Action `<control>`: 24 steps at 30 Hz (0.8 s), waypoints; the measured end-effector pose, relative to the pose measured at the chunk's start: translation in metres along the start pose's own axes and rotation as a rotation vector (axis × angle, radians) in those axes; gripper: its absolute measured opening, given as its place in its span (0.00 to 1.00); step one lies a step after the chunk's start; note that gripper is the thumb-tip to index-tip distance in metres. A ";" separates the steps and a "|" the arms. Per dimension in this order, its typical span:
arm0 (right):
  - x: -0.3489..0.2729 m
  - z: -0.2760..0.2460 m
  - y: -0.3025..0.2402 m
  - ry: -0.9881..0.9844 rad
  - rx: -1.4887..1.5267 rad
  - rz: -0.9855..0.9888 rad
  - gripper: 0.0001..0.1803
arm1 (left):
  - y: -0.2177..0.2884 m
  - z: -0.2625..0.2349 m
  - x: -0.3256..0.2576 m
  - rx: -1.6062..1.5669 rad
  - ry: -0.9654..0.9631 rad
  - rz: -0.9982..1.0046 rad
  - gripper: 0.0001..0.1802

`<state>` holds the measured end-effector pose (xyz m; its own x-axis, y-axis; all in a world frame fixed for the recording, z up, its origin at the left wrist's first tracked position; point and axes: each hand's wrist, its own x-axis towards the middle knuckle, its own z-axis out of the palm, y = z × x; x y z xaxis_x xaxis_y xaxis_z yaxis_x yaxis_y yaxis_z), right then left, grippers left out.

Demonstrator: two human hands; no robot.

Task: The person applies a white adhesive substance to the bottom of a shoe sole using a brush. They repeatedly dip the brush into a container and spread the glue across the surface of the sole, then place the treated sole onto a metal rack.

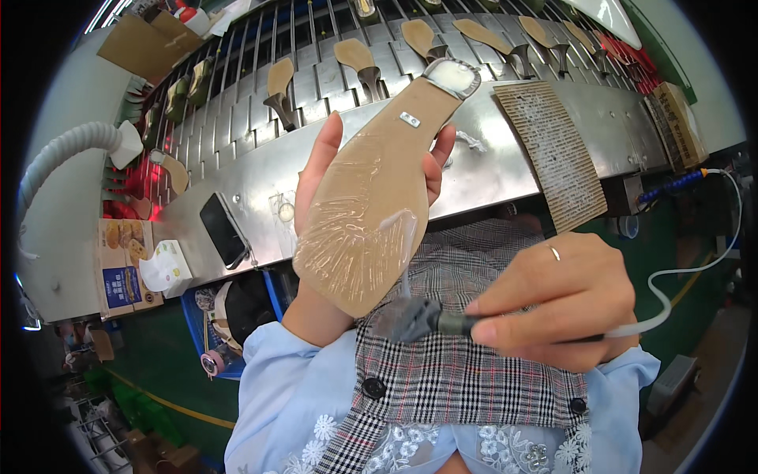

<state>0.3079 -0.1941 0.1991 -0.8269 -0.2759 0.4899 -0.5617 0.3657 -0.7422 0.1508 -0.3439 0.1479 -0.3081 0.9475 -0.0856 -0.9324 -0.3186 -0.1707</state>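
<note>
My left hand (318, 158) holds a tan shoe sole (363, 213) from beneath, thumb on one edge and fingertips on the other. Glossy wet streaks, like glue, fan across its broad front part. A small metal plate with two holes (409, 119) sits near the narrow end, where a pale heel pad (453, 77) with a grey rim shows. Closed around the dark handle of a glue brush is my right hand (564, 304). The dark, matted brush head (416, 317) is just off the sole's lower edge, with a clear strand stretching between them.
Several tan soles with dark heels (357, 59) stand on a slatted metal conveyor beyond the steel ledge (482, 186). A stained corrugated cardboard sheet (550, 154) overhangs the ledge. A white tube (671, 288) trails from my right hand. Left are a phone (223, 229) and tissue pack (166, 267).
</note>
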 end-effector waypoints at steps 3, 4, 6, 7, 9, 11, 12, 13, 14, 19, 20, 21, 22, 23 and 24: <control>0.005 -0.006 0.007 0.137 -0.061 -0.017 0.13 | 0.000 0.003 -0.001 0.024 -0.030 -0.050 0.44; 0.005 -0.006 0.008 0.156 -0.107 0.002 0.13 | 0.000 0.001 -0.003 0.039 -0.058 -0.064 0.45; 0.006 -0.010 0.006 0.081 -0.074 -0.015 0.11 | -0.001 -0.001 -0.005 0.051 -0.076 -0.079 0.47; 0.007 -0.011 0.003 0.036 -0.052 -0.027 0.11 | -0.002 0.000 -0.005 0.053 -0.074 -0.073 0.46; 0.007 -0.013 0.009 0.180 -0.130 -0.018 0.11 | -0.005 0.003 -0.008 0.062 -0.072 -0.051 0.45; 0.008 -0.016 0.014 0.201 -0.163 0.000 0.11 | -0.006 0.005 -0.010 0.035 -0.073 -0.043 0.44; 0.007 -0.016 0.010 0.137 -0.135 0.005 0.12 | -0.006 0.006 -0.011 0.001 -0.070 -0.048 0.45; 0.008 -0.019 0.003 0.051 -0.078 -0.003 0.13 | -0.005 0.006 -0.012 -0.033 -0.067 -0.053 0.45; 0.007 -0.021 0.000 0.036 -0.046 -0.008 0.14 | -0.005 0.006 -0.012 0.006 -0.085 -0.059 0.45; 0.007 -0.027 0.004 0.083 -0.154 0.018 0.13 | -0.001 0.005 -0.016 0.100 -0.097 -0.079 0.48; 0.005 -0.027 -0.001 0.043 -0.140 0.047 0.13 | -0.005 0.009 -0.018 0.057 -0.028 -0.063 0.48; 0.005 -0.030 -0.001 0.068 -0.158 0.032 0.13 | -0.007 0.011 -0.018 0.016 0.042 -0.046 0.49; 0.005 -0.033 -0.002 0.091 -0.176 0.017 0.13 | -0.005 0.008 -0.018 0.058 -0.016 -0.063 0.50; 0.006 -0.033 -0.001 0.110 -0.219 0.012 0.13 | -0.004 0.007 -0.020 0.097 -0.046 -0.065 0.50; 0.007 -0.034 0.000 0.128 -0.261 0.010 0.12 | -0.004 0.006 -0.022 0.135 -0.076 -0.068 0.50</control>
<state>0.3015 -0.1657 0.2181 -0.8198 -0.1626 0.5490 -0.5272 0.5886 -0.6129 0.1597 -0.3631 0.1566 -0.2519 0.9678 -0.0025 -0.9670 -0.2518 -0.0396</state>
